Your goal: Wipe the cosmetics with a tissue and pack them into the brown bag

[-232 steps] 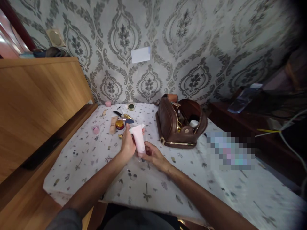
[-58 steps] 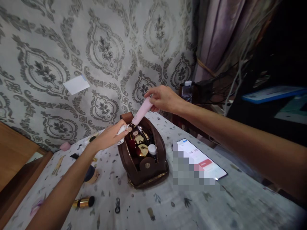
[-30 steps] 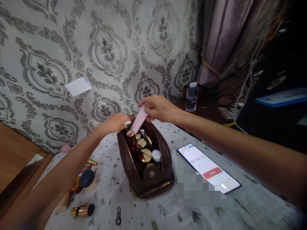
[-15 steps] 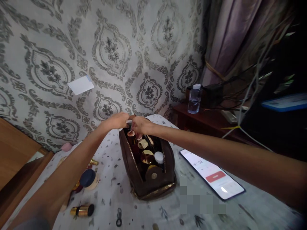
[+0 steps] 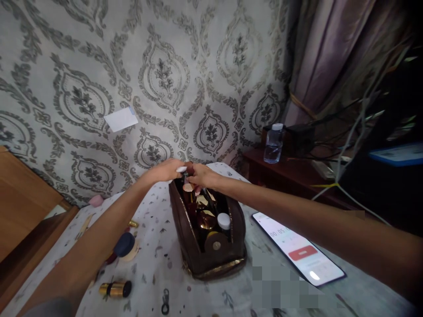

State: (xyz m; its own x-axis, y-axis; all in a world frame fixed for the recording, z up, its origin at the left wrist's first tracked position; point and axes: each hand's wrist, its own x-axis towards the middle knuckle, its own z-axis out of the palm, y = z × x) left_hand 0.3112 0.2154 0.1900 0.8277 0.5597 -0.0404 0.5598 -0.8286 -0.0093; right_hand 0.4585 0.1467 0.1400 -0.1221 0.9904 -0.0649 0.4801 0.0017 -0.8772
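Observation:
A dark brown makeup bag [image 5: 178,215] stands unzipped on the patterned sheet, with gold-topped containers [image 5: 207,219] and a white-capped one [image 5: 224,221] packed inside. At its far left end my left hand [image 5: 167,170] is closed at the rim. A small white piece shows by its thumb; I cannot tell what it is. My right hand [image 5: 203,175] reaches over the far opening from the right, fingers bent together beside the left hand. What those fingers pinch is mostly hidden. A brown flap [image 5: 189,167] sticks up between both hands.
Left of the bag lie a gold and black bottle [image 5: 115,289], a jar with a dark blue lid [image 5: 124,245] and a pink item [image 5: 96,200]. A phone [image 5: 302,253] lies at the right. A water bottle [image 5: 273,143] stands on a dark red table [image 5: 256,160] near cables.
The view has shifted slightly, so everything sits a little lower and further right. Both hands stay at the bag's far end, the right fingers slightly changed in position. The phone's timer has advanced.

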